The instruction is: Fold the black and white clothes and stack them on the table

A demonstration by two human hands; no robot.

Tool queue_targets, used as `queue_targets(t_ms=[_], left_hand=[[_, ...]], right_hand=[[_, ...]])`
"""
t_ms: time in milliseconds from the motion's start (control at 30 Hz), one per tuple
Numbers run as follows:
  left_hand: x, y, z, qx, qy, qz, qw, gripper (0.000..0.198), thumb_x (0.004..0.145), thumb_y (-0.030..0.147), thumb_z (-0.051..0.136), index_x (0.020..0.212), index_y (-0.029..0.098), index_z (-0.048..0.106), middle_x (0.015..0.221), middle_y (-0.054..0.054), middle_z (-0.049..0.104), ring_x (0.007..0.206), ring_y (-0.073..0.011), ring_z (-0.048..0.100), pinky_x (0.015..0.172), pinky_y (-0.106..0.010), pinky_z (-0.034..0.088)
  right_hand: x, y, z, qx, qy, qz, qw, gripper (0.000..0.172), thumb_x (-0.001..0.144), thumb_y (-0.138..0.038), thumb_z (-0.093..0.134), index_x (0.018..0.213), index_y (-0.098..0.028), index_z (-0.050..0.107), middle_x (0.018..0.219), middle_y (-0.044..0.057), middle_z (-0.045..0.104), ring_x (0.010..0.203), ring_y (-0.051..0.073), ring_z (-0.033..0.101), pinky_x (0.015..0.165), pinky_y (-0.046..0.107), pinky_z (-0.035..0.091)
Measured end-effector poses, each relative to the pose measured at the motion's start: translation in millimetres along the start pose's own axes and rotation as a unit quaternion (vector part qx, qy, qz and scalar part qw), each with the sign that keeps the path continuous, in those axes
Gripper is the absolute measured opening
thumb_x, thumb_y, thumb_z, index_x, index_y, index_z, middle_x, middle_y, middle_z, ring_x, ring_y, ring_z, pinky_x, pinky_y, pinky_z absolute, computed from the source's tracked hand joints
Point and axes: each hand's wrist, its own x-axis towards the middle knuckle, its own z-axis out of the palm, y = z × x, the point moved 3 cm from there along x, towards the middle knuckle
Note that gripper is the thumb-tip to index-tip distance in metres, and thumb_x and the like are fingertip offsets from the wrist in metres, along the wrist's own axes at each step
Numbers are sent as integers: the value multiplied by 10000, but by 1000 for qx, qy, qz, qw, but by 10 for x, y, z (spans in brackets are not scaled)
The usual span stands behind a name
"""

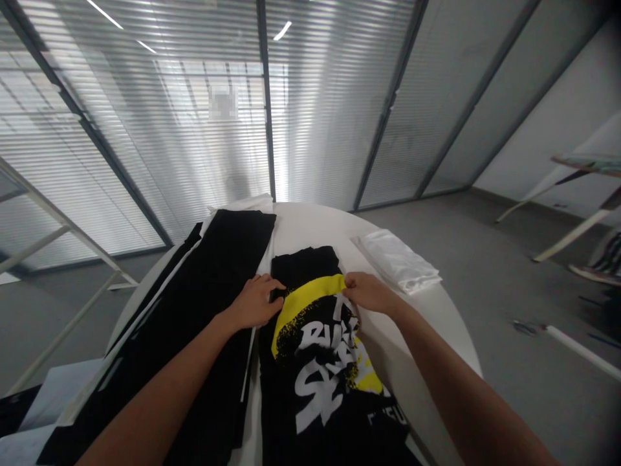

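Black cotton-like jersey makes up the black T-shirt [315,362], which lies flat on the round white tabletop [315,226] straight in front of the person. Its long axis runs from the near rim away towards the far side, and the far end stops short of the tabletop's middle; the near end passes out of the bottom of the view. It forms a narrow, roughly rectangular strip, matt and soft, with small wrinkles. A curved yellow band crosses it between the hands, and below that sit rough white brush-style letters over yellow speckle, their tops pointing away from the person.

The left hand [255,301] rests on the shirt's left edge, its fingers [272,288] curled narrow and closed on the fabric there. The right hand [369,291] is at the right edge, level with the left, its fingers [350,285] pinched on the end of the yellow band.

Just left of the shirt a long black garment [213,285] with thin white edging lies parallel, reaching farther away; to the right, near but apart, sits a folded white cloth [398,259], smooth and slightly glossy, angled towards the rim.
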Motion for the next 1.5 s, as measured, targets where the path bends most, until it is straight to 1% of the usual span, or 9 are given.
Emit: queue_targets(t_ms=[200, 533, 767, 900, 1000, 1100, 1233, 1367, 1500], left_hand=[[138, -130, 15, -81, 66, -95, 990, 418, 851, 294, 510, 1244, 157, 556, 1020, -77, 612, 893, -182, 596, 870, -319, 463], [520, -366, 86, -182, 38, -238, 953, 476, 731, 216, 637, 1197, 163, 555, 911, -43, 701, 754, -149, 660, 690, -234, 469], [528, -342, 30, -263, 84, -263, 924, 605, 683, 158, 688, 1260, 107, 514, 869, -59, 685, 715, -142, 647, 655, -238, 474], [461, -217, -57, -422, 101, -285, 854, 637, 688, 125, 689, 1294, 121, 491, 922, -62, 636, 656, -104, 595, 521, -201, 445], [446, -209, -77, -514, 83, -309, 796, 672, 669, 94, 698, 1301, 129, 473, 908, -53, 616, 631, -106, 579, 475, -208, 463], [447, -222, -79, -587, 38, -304, 749, 520, 655, 32, 684, 1153, 112, 558, 901, -50, 622, 694, -127, 612, 550, -253, 550], [428, -187, -95, -641, 10, -288, 712, 269, 640, -65, 612, 848, 104, 597, 847, -36, 621, 771, -142, 626, 729, -372, 606], [427, -143, -73, -662, 25, -259, 703, 217, 603, -67, 644, 696, 116, 573, 678, 17, 572, 712, -129, 609, 852, -488, 565], [481, -142, -66, -630, 85, -160, 755, 194, 571, 36, 706, 745, 119, 683, 750, -11, 641, 767, -149, 617, 916, -427, 510]], right_hand=[[101, 51, -32, 37, 99, 91, 990, 448, 926, -500, 359, 978, -192, 681, 974, 109, 701, 906, 237, 628, 739, 304, 398], [392, 137, 122, 204, 160, 39, 965, 234, 812, -314, 539, 969, -204, 673, 982, 43, 703, 923, 187, 633, 837, 295, 449], [319, 82, 138, 510, 100, 73, 851, 275, 706, -380, 620, 908, -193, 624, 752, 3, 640, 618, 132, 556, 505, 231, 402], [240, -27, 72, 631, 43, 66, 772, 257, 654, -324, 692, 846, -203, 572, 649, -44, 527, 472, 67, 422, 367, 189, 210], [208, -34, 25, 665, 23, 52, 744, 248, 650, -307, 706, 805, -207, 540, 643, -58, 498, 464, 53, 408, 342, 185, 176], [199, 1, 18, 685, 16, 42, 727, 246, 665, -297, 710, 801, -218, 521, 669, -57, 518, 515, 63, 477, 370, 172, 303], [186, 17, 40, 704, 18, 42, 709, 264, 666, -253, 727, 819, -236, 513, 672, -60, 517, 560, 85, 500, 603, 286, 556], [182, -3, 31, 722, 46, 19, 690, 283, 629, -241, 763, 792, -230, 532, 685, -62, 523, 601, 93, 507, 707, 375, 580], [210, 5, 5, 758, 106, -29, 643, 294, 605, -198, 766, 816, -248, 567, 711, -63, 550, 711, 123, 567, 805, 388, 553]])
